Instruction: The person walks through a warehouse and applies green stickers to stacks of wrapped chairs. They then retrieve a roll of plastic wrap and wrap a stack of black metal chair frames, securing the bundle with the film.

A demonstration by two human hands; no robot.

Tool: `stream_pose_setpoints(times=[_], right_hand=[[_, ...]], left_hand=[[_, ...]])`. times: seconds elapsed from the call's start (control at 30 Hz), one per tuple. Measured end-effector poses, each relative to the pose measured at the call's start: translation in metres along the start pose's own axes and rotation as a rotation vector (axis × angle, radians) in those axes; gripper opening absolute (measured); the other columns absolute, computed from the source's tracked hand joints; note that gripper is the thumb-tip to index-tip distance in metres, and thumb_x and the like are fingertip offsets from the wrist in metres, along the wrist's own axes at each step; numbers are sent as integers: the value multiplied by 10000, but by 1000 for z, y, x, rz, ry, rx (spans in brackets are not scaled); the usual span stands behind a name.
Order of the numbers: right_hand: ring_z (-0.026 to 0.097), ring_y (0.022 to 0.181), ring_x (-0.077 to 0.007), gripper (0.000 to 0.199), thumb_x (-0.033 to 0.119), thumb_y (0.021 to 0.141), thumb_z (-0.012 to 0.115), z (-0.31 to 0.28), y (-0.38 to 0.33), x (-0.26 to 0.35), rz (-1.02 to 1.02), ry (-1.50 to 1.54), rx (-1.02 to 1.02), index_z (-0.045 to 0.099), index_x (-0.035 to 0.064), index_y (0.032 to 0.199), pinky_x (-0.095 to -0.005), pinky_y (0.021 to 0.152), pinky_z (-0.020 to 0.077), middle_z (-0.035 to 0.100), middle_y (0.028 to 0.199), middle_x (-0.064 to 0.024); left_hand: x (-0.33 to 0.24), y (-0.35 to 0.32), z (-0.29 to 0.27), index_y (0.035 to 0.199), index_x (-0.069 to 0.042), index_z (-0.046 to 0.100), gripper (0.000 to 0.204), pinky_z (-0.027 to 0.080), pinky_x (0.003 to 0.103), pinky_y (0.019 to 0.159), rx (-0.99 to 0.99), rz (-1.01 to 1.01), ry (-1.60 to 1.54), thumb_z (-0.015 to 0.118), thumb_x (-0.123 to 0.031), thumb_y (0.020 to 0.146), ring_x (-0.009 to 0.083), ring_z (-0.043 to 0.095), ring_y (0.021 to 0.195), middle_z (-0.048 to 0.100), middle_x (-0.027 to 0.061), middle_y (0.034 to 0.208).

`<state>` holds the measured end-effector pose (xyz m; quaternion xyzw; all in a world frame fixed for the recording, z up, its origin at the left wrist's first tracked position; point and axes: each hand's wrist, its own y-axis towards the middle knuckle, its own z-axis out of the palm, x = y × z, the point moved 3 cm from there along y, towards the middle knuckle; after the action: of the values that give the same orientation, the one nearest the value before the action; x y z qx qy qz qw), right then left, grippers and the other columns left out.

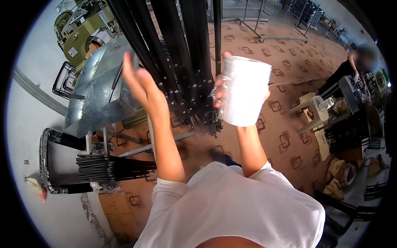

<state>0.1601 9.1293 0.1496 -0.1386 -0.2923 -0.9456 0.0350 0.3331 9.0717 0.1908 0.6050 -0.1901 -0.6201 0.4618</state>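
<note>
My right hand (220, 93) grips a white roll (247, 91), its fingers wrapped round the side and the palm hidden behind it. Clear, crinkled film shows along the roll's left edge. To the left, my left hand (145, 90) is raised with its fingers stretched out and holds nothing. Between and beyond the two hands stands a cluster of long black tubes (175, 45), with dotted holes or studs toward their lower ends. The left hand is nearest to these tubes and to a grey sheet-metal bench top (93, 97).
A green machine (78, 45) stands behind the bench. Below lie a bundle of black rods (111, 167) and a black frame (44, 161). At right are a white stool (316, 113) with a white roll on it, and a person (345, 68) working. Wheeled metal racks (285, 39) stand far back.
</note>
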Motion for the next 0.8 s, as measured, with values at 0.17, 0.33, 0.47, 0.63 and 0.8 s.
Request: stream_pose_setpoints(times=[0.17,0.33,0.47,0.63,0.8], right_hand=[[553,889,-399,933,461,633,615,4,7,8,-39,35,148,163,124,1377,-499,727,494,462,1089,-299],[559,817,-293,1096,525,542,663,19,13,10,-148,-300,-41,149,12,1363,-386,701,488,506,1011,-209],[551,966,-292,1106,441,503,698,22,17,-4,-217,-201,116,159,-21,1351,-404,843,475,474,1157,-180],[534,843,-276,1082,574,546,635,21,16,1,-223,-309,-14,208,-35,1333,-366,698,474,518,993,-168],[520,834,-284,952,626,632,506,15,13,7,-78,-232,-170,276,-9,1304,-377,688,460,522,995,-168]], left_hand=[[-65,-38,-7,1075,28,480,671,393,342,821,400,167,-94,632,-516,712,243,485,953,484,136,1041],[-62,-49,20,1112,6,477,569,413,266,743,581,-431,-405,748,-259,687,148,481,882,479,78,1000],[-56,-40,10,945,7,508,236,418,210,700,538,-554,-652,650,-89,783,91,492,786,512,50,918],[-62,-36,11,859,-16,458,114,441,208,658,529,-527,-551,554,-78,850,109,545,713,571,92,819],[-73,-35,20,919,-20,415,162,451,233,612,569,-639,-586,492,-160,893,119,547,646,568,85,734]])
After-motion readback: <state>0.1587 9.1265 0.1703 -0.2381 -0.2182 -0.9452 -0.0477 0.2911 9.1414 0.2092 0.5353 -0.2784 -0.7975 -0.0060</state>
